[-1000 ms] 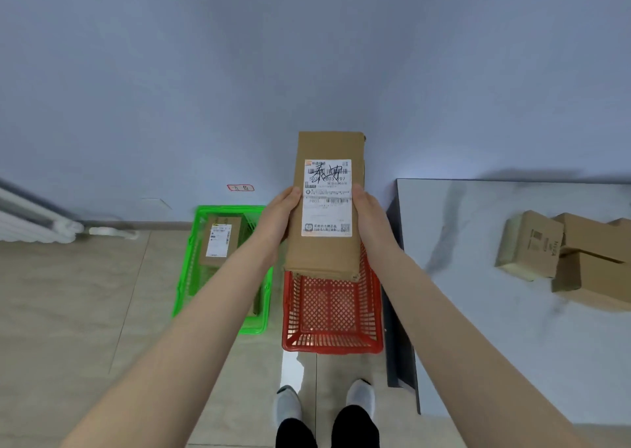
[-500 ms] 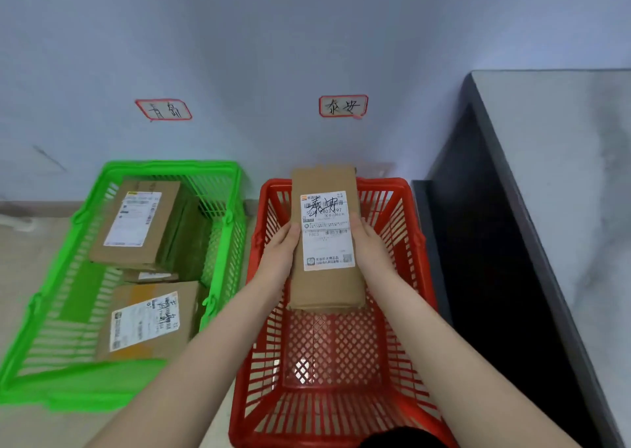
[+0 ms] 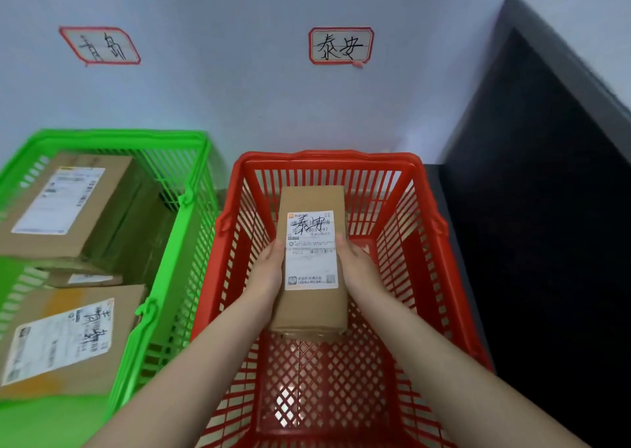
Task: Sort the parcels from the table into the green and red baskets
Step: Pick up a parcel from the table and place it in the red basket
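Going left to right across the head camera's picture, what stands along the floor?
The green basket → red basket → table, its dark side. The left hand, right hand and their parcel overlap the red basket, so are left out.

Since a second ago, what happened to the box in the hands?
The parcel came down from in front of the wall into the red basket. The left hand and right hand still grip its sides. The green basket and its parcels stayed put.
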